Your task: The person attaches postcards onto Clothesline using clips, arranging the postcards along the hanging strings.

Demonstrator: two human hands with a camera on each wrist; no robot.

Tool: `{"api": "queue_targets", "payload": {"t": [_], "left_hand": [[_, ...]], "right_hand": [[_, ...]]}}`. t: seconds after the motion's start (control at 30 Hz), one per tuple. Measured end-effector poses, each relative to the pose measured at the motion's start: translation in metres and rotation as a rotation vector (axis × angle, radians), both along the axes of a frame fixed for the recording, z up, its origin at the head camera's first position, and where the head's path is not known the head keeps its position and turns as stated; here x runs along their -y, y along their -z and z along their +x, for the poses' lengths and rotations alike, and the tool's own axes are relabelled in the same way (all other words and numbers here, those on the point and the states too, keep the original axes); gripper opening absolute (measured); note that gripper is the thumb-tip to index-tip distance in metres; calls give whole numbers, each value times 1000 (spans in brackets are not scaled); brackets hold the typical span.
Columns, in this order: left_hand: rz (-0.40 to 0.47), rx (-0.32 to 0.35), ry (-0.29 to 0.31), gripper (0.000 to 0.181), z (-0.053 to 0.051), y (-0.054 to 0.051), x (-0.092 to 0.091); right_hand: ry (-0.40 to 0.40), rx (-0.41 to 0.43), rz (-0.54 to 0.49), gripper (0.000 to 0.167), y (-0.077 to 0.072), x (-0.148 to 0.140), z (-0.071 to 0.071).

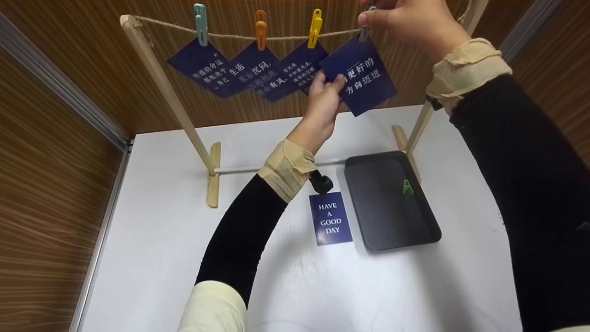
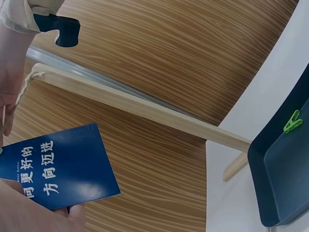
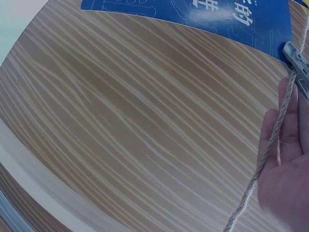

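Observation:
My left hand (image 1: 320, 108) pinches the left edge of a dark blue card (image 1: 371, 80) with white Chinese writing, just under the rope (image 1: 235, 38). At the card's top corner my right hand (image 1: 421, 23) pinches a grey clothespin (image 1: 365, 34). In the right wrist view the clothespin (image 3: 298, 63) sits where the card's corner (image 3: 270, 34) meets the rope (image 3: 273, 140); its far fingertips are out of frame. The left wrist view shows the card (image 2: 72, 166) above the left thumb. Three similar cards hang to the left from blue (image 1: 201, 25), orange (image 1: 261, 30) and yellow (image 1: 315, 28) clothespins.
The rope spans a wooden frame with a left post (image 1: 170, 92) and feet on a white table (image 1: 184, 258). A black tray (image 1: 392, 207) holds a green clothespin (image 1: 407, 186). Beside it lies a blue "HAVE A GOOD DAY" card (image 1: 331, 219). Wood-grain panels stand behind.

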State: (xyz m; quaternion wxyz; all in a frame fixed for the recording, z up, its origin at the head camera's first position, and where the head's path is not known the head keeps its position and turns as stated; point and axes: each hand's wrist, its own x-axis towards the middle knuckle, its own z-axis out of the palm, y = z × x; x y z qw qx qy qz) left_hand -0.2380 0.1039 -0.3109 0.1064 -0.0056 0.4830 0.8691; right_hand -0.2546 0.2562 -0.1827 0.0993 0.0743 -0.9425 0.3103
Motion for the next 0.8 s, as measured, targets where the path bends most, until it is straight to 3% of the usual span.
{"api": "queue_targets", "payload": {"t": [0.37,0.6,0.8], "left_hand": [[-23,13,20,18,2,-1,-1],[-33,-16,60,18,3,4,1],[-88,15,81,20,2,14,2]], "right_hand": [[1,-11,54,45,2,2,3],[16,-98,177,49,6,6,5],[5,-181,223,48,9,5,3]]}}
